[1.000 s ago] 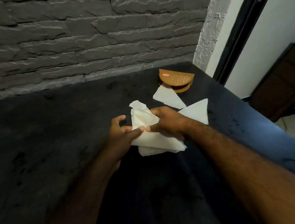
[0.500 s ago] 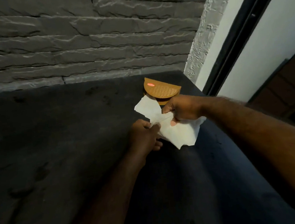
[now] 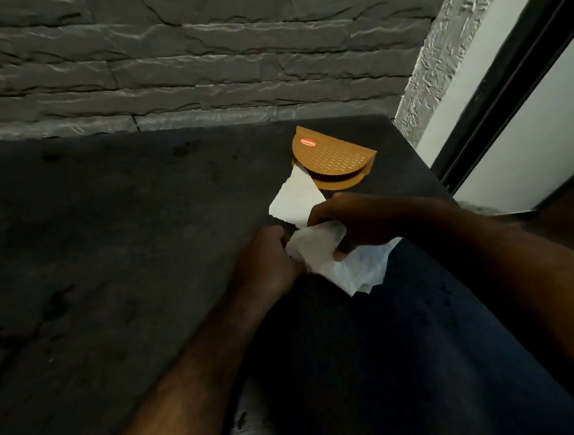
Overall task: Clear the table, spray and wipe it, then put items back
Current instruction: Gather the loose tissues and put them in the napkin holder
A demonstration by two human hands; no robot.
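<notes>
Our right hand [image 3: 365,221]: fingers curled closed around a crumpled bunch of white paper napkins [image 3: 337,261], thumb tip showing under the bunch; the hand sits above the dark table [image 3: 111,265], just in front of the napkin holder.
Our left hand [image 3: 268,260]: closed into a loose fist against the left edge of the same napkins, fingertips tucked into the paper, so both hands grip one bunch between them.
Napkins: creased and folded over, with a ragged corner hanging down to the lower right of our right hand; we cannot tell how many sheets there are.
Loose napkin [image 3: 296,199]: a flat white sheet beyond our hands, its far corner tucked under the holder's front, its near edge hidden behind our right hand.
Napkin holder [image 3: 334,157]: orange-brown plastic, half-round, with a perforated face and a small red label; it lies on the table near the far right corner, close to the wall.
Table: dark, blotchy surface, running back to the grey stone-textured wall [image 3: 180,54].
Right side: a white wall and a black frame [image 3: 507,62] just past the table edge.
</notes>
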